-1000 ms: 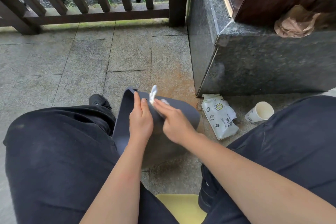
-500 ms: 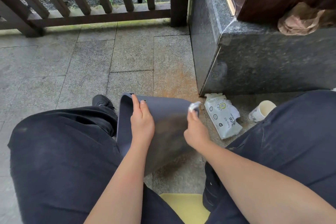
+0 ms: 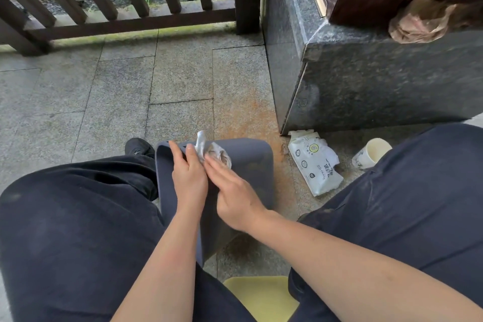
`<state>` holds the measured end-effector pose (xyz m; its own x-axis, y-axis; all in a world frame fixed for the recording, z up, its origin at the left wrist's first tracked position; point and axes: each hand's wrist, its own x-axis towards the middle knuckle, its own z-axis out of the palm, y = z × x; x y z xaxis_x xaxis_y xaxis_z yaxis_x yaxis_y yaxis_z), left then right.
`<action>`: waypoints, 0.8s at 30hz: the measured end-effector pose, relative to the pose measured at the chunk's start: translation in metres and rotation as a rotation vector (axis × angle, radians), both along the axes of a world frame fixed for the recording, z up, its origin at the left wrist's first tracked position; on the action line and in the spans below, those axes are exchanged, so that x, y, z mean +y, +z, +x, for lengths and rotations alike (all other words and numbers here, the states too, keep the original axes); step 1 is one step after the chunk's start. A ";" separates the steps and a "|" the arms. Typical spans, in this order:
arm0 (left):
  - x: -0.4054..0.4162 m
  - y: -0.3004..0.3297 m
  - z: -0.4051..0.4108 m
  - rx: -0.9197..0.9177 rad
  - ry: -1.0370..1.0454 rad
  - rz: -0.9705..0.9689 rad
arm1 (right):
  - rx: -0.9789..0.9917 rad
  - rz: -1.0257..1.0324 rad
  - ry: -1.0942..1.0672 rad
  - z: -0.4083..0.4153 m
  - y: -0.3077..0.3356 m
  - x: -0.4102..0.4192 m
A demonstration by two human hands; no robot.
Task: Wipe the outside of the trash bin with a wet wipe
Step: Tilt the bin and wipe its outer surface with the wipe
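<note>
The floor [image 3: 109, 102] of grey stone slabs spreads out beyond both hands, with a rusty stain just past the right hand [image 3: 235, 196]. A dark stone block [image 3: 366, 81] rises far to the right of that hand, and a wooden railing [image 3: 117, 18] runs across well beyond the left hand [image 3: 189, 178]. The person's legs [image 3: 78, 230] in dark trousers flank both arms.

The bin [image 3: 251, 167], dark grey, lies tilted between the knees under both hands. The left hand grips its rim, fingers hooked over the edge, the same hold as half a second ago. The right hand has moved: it was out at the bin's right corner then, and is now back near the middle of the top edge, touching the left hand. It presses flat on the wipe [image 3: 214, 154], fingers extended rather than curled; the wipe is bunched beneath the fingertips against the bin's outer wall, one corner sticking up. A second ago the hand was at much this same spot, so the stroke has gone out and returned.

A wipe pack [image 3: 316, 165] lies on the floor to the right of the right hand, near the bin but apart from it. A paper cup [image 3: 371, 154] lies on its side further right. Neither has shifted.
</note>
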<state>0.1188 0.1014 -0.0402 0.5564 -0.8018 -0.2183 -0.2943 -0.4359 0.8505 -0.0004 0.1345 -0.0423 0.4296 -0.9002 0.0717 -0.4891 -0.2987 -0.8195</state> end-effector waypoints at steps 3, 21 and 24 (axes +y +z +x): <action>0.005 0.003 -0.006 0.045 -0.046 0.000 | 0.001 -0.008 -0.020 -0.004 -0.007 -0.005; 0.032 0.000 -0.029 0.030 -0.102 0.032 | 0.029 0.727 -0.782 -0.061 -0.027 -0.036; 0.034 -0.001 -0.026 -0.004 -0.118 0.056 | 0.052 0.756 -0.824 -0.065 -0.031 -0.032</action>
<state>0.0927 0.1353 -0.0409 0.4594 -0.8486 -0.2623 -0.3498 -0.4443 0.8248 -0.0656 0.1027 -0.0738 -0.3319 -0.7152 -0.6151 -0.3469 0.6988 -0.6255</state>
